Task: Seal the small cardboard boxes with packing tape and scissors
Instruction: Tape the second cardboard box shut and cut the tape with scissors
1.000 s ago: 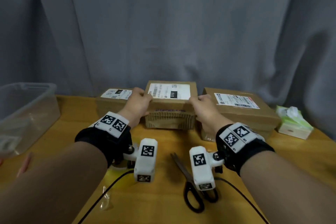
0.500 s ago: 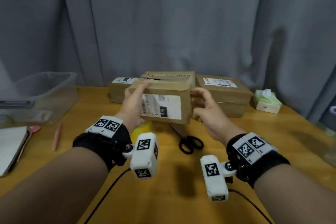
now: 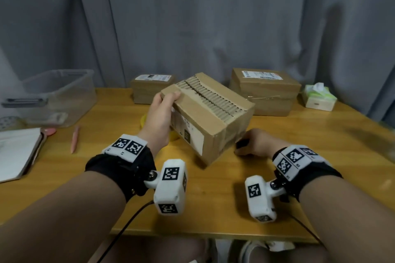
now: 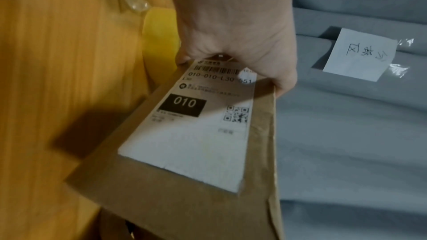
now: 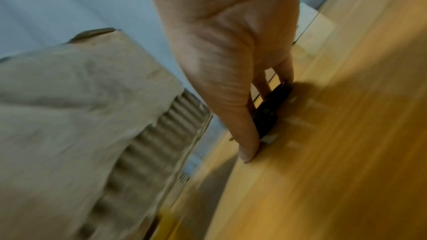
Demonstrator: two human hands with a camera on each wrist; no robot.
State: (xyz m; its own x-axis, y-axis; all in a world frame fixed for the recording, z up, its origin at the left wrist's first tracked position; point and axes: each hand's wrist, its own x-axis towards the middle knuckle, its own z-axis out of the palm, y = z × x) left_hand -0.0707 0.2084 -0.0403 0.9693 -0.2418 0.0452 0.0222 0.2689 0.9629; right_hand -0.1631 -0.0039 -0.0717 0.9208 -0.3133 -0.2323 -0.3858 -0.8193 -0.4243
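Note:
A small cardboard box (image 3: 213, 109) with a white shipping label is tilted above the table, its corrugated seam facing up. My left hand (image 3: 162, 109) grips its left end, fingers curled over the top edge; the left wrist view shows the label side of the box (image 4: 196, 152) under that hand (image 4: 231, 25). My right hand (image 3: 254, 143) is down on the table just right of the box, pinching the black handle of the scissors (image 3: 242, 143), seen also as scissors (image 5: 270, 112) under the fingers (image 5: 249, 145). A yellow tape roll (image 3: 143, 119) lies mostly hidden behind my left hand.
Two more cardboard boxes (image 3: 149, 89) (image 3: 265, 92) stand at the back of the wooden table (image 3: 213, 209). A tissue box (image 3: 318, 97) is at back right, a clear plastic bin (image 3: 57, 96) at back left. A notebook (image 3: 17, 151) and pink pen (image 3: 74, 139) lie at left.
The box was held by both hands and has been turned seam-up and tilted. My right hand let go of it and dropped to the scissors on the table.

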